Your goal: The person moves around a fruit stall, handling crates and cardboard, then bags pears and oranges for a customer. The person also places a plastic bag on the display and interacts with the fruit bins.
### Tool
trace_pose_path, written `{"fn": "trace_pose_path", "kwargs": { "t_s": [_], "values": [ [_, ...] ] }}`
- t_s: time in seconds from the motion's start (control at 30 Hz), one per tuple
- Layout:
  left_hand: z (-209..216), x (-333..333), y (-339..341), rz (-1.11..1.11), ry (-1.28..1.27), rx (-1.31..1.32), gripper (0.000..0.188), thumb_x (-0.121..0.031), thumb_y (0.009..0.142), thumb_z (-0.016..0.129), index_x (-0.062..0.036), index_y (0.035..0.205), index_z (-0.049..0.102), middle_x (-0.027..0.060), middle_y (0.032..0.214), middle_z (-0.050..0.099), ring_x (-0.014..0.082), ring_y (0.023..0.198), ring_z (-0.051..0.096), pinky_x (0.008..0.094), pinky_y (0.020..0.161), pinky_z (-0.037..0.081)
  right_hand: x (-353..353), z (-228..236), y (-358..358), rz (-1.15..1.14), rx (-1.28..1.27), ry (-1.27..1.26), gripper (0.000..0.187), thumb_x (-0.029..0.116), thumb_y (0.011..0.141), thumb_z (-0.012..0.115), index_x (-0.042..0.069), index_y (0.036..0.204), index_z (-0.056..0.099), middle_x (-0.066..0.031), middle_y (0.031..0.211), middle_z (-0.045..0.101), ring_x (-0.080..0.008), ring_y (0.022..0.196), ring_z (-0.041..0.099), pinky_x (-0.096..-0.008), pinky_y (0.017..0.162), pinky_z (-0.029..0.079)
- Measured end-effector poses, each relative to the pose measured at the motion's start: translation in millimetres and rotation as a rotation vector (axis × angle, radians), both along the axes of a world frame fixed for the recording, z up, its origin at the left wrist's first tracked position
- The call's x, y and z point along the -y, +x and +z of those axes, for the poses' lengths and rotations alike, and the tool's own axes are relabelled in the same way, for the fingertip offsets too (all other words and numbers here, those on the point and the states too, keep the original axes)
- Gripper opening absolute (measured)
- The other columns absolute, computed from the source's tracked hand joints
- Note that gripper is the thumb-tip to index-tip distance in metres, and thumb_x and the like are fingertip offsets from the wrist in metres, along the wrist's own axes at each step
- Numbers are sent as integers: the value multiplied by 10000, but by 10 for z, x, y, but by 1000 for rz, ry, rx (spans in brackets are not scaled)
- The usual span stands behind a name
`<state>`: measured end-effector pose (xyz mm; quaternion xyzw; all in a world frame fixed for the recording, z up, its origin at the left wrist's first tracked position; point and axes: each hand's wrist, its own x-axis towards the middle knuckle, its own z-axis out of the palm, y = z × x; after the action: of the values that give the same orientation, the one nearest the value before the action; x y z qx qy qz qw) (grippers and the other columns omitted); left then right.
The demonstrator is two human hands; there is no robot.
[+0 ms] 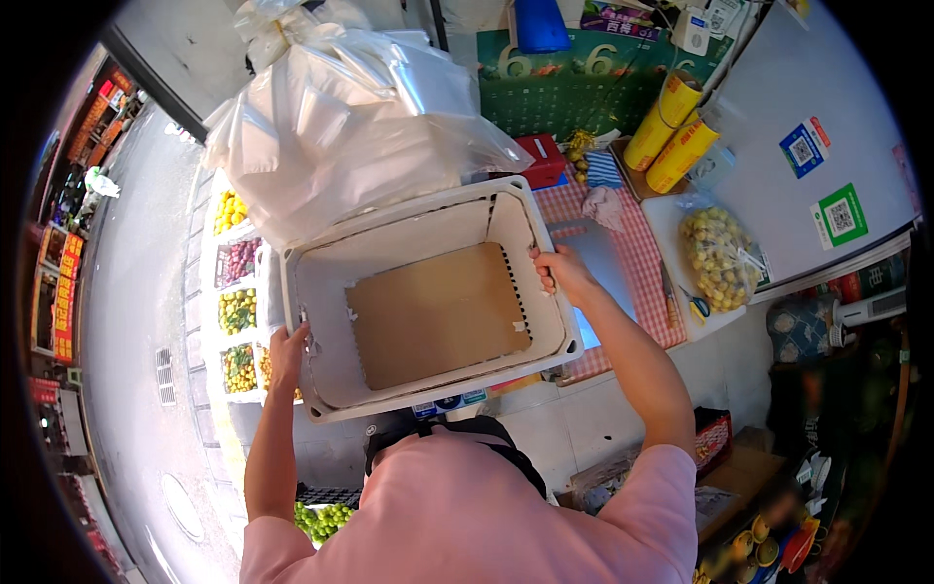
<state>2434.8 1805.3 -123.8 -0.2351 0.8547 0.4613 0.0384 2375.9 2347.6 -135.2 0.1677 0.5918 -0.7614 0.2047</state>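
Note:
Between my two hands is a large white plastic crate [418, 381], held tilted in front of my body. A flat piece of brown cardboard [443, 311] lies on its bottom, and nothing else shows inside. My left hand [289, 352] grips the crate's left end by the handle opening. On the opposite end, my right hand [564, 270] is closed round the right handle, fingers hooked over the wall. Beyond the crate's far rim hangs a big bunch of clear plastic bags [331, 127], close to it.
Fruit baskets [237, 311] line the street side at left. On the right, a checked cloth [647, 282] covers a counter with yellow film rolls [671, 136], a bag of yellow-green fruit [720, 255] and scissors [697, 306]. Green limes [323, 521] sit low beside me.

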Motion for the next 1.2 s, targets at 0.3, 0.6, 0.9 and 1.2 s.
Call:
{"fn": "trace_pose_path", "kwargs": {
  "t_s": [0.3,0.6,0.9,1.2],
  "values": [
    [13,-37,40,2,10,-14,370,-357,885,653,12,876,682,35,712,614,120,655,549,305,612,421,-20,-126,-140,-53,-272,469,238,244,862,691,16,887,628,-51,703,610,-132,532,570,-311,503,456],
    [-142,128,28,-35,-103,-14,503,-461,933,587,33,965,671,77,800,642,144,693,571,315,636,439,-542,-66,610,-634,-295,334,244,250,882,672,29,985,672,-39,830,636,-117,684,615,-274,574,477],
    [17,16,151,138,51,164,615,-560,926,525,-26,1217,615,101,1004,657,179,864,599,327,740,476,-201,-1426,2100,-1065,-271,151,118,133,930,618,23,974,620,-28,822,614,-109,646,563,-255,585,475],
    [-8,455,282,188,-152,249,793,-673,852,564,-51,1341,508,118,1195,585,238,1040,581,419,900,454,772,-3512,2512,-405,118,719,501,359,869,660,47,1250,565,-227,1155,632,-375,920,671,-469,781,544]
  ]
}}
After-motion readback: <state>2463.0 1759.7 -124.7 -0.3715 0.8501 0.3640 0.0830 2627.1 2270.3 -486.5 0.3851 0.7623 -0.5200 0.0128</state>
